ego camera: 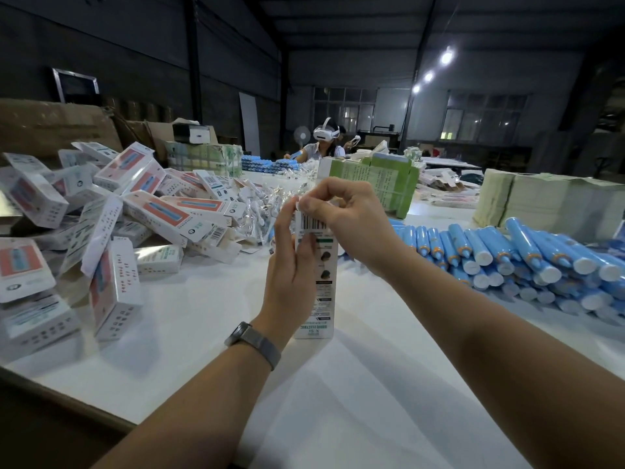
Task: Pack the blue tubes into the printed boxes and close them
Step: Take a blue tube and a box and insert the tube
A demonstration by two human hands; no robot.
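White printed box (316, 282) stands upright on the bench (209, 360), near the middle of its front edge, with the barcode panel facing the camera. The left hand (291, 275) holds the box along its left side, fingers curled round the upper part. The right hand (351, 225) is at the top end of the box, its thumb and forefinger pressed together, pinching the top flap (302, 205). Whether a tube is inside the box cannot be told.

Blue tubes (507, 255) with white caps lie stacked in a long pile along the right side of the bench, just beside the right forearm. A heap of closed printed boxes (111, 218) covers the left side. Clear plastic bags (257, 204) lie behind the held box. Green and pale bundles of flat cartons (392, 184) stand toward the far right. A second person (323, 143) wearing a headset sits at the far end.
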